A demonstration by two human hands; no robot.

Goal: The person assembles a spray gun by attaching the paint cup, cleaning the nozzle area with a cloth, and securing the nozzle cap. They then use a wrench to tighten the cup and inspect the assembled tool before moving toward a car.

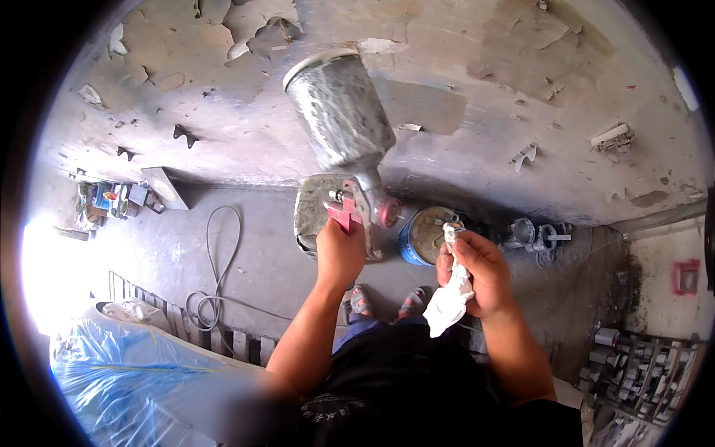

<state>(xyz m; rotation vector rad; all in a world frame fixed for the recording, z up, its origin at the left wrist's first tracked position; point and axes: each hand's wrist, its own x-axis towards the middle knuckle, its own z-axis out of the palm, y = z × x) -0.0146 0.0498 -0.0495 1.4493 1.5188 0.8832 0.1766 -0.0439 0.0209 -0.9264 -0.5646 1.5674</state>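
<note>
The spray gun (366, 177) is gripped by its handle in the left hand (341, 253), cup (339, 112) uppermost; to its right, a white rag (450, 302) is pinched in the right hand (480, 272). The cup is best kept upright and the gun steady, so that nothing is spilled

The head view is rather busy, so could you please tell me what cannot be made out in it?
All in the head view:
Spray gun: its grip is mostly hidden by the left hand.
White wad: its gripped part is covered by the right hand.
Blue plastic sheet: cut off by the dark round rim.
Small parts, lower right: too small to identify.
</note>
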